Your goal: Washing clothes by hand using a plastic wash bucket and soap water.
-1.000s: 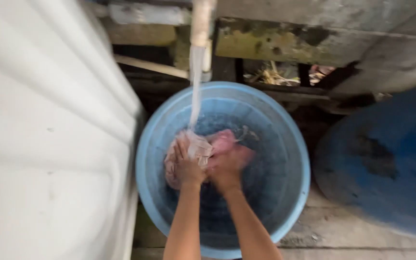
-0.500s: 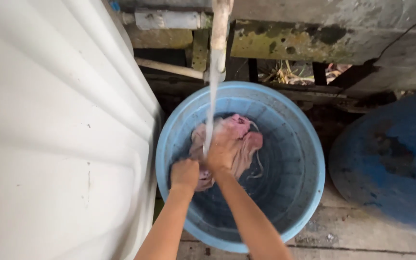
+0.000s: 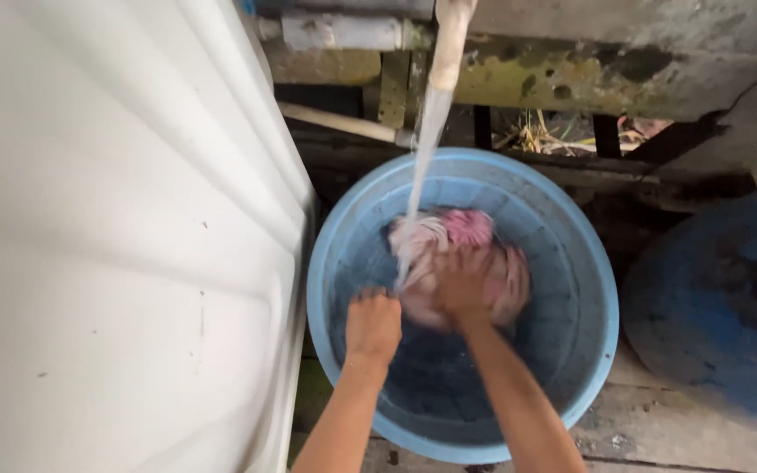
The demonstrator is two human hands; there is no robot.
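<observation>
A round light-blue plastic basin (image 3: 602,289) sits on the ground and holds a bunched pink and white cloth (image 3: 457,232). A stream of water (image 3: 420,175) falls from a pipe above onto the cloth's left side. My right hand (image 3: 462,285) presses down on the cloth, blurred by motion. My left hand (image 3: 372,324) is closed in a fist at the cloth's lower left edge; whether it grips a fold is unclear.
A large white tank (image 3: 116,245) fills the left side, close against the basin. A dark blue barrel (image 3: 729,298) stands at the right. A stained concrete ledge (image 3: 624,52) and pipes (image 3: 335,33) run along the back. Wet concrete floor lies in front.
The view has shifted so the basin sits further right. My right hand has stayed on the cloth, rubbing it, while my left hand has drawn back to its lower left edge.
</observation>
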